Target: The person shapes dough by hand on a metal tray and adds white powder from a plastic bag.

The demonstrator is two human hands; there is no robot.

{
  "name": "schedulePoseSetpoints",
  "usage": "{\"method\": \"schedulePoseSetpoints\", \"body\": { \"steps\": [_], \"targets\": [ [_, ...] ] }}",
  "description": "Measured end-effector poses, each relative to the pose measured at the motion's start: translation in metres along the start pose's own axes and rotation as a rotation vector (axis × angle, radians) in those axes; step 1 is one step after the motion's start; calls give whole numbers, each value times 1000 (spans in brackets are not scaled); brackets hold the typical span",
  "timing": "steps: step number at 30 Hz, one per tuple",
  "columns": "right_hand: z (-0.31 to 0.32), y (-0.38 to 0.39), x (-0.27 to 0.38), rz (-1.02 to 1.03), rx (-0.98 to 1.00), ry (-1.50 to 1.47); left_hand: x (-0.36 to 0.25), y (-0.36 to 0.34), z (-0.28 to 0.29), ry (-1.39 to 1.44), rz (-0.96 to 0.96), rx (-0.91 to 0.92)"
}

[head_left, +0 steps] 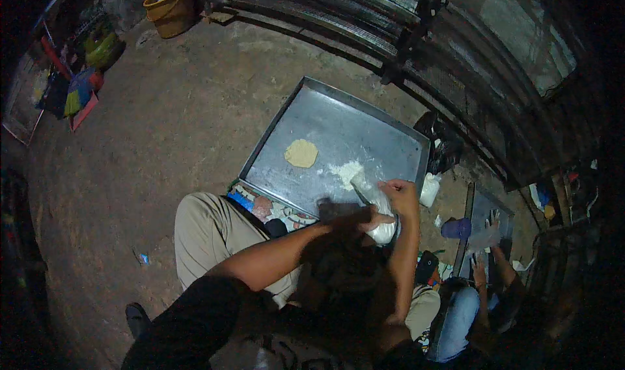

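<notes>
A: Position of the hands?

B: Both meet at the near right corner of the metal tray (338,132), which lies on the dirt floor (163,129). The left hand (372,220) is cupped under a clear plastic bag (379,215) of white flour, its grip closed on the bag's lower part. The right hand (398,194) pinches the bag's top from above, fingers closed on it.

A: What's on the tray?

B: A flat, pale disc of dough (301,153) sits near the middle, well apart from the hands. A small heap of loose flour (346,172) lies between the disc and the bag, just beside the bag.

A: Anything else close by?

B: A white container (429,189) stands just off the tray's right edge. Further right, another person's hands (485,240) work at a second tray (489,208). A yellow bucket (170,5) stands far off at the top left.
</notes>
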State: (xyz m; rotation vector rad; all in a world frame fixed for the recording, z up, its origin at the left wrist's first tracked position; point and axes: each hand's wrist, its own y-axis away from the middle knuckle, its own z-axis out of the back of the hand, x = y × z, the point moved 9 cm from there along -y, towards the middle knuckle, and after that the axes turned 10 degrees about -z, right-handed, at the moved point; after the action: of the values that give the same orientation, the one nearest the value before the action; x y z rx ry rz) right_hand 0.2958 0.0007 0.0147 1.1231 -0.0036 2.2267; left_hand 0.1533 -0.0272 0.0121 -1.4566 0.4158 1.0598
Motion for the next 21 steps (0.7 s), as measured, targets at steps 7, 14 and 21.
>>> {"method": "schedulePoseSetpoints", "body": {
  "steps": [7,14,21],
  "targets": [
    [10,11,29,58,-92,57,-1,-7,-3,34,-18,-1],
    [19,19,23,101,-197,56,-6,0,-11,16,-109,-33],
    [14,10,4,61,-111,-50,47,16,-29,449,512,63]
  ]
}}
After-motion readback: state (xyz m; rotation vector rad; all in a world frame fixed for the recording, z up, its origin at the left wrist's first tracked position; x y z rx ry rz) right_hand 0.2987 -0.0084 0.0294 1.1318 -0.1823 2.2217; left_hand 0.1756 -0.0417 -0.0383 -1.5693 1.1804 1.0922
